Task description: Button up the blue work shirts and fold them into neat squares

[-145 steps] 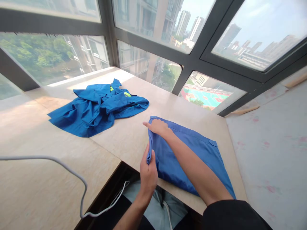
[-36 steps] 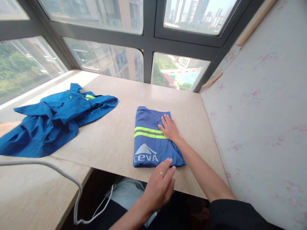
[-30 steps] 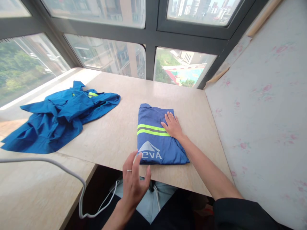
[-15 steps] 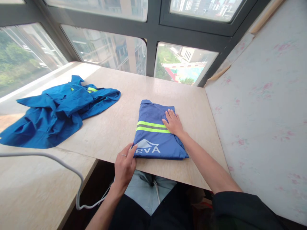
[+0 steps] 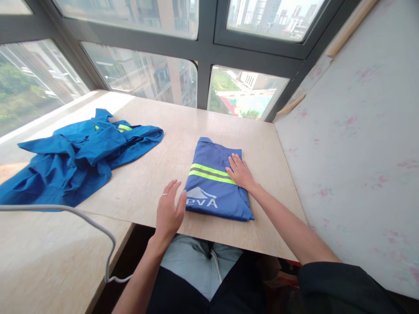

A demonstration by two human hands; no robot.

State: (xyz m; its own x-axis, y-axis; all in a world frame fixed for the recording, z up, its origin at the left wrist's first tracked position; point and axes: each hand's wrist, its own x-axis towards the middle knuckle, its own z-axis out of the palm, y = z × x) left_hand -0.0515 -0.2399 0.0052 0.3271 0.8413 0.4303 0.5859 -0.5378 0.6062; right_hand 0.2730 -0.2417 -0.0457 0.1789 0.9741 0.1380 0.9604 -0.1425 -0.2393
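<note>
A blue work jacket (image 5: pixel 214 196), folded into a flat packet, lies on the pale tabletop (image 5: pixel 157 192). It carries a yellow-green and grey reflective band and white lettering that reads mirrored. My right hand (image 5: pixel 241 172) rests flat on its right side, fingers stretched over the cloth. Just off its lower left corner is my left hand (image 5: pixel 170 209), thumb and fingers apart with nothing between them. A ring shows on one of its fingers.
A second blue garment (image 5: pixel 75 152) lies crumpled at the left, also with a reflective strip. A grey cable (image 5: pixel 98 231) loops over the lower left tabletop. Windows (image 5: pixel 140 74) run along the back, and a flowered wall (image 5: pixel 353 152) bounds the right.
My left hand has let go of the jacket's lower left corner and opened, drawing slightly left. The folded jacket has turned slightly, while my right hand stays on it.
</note>
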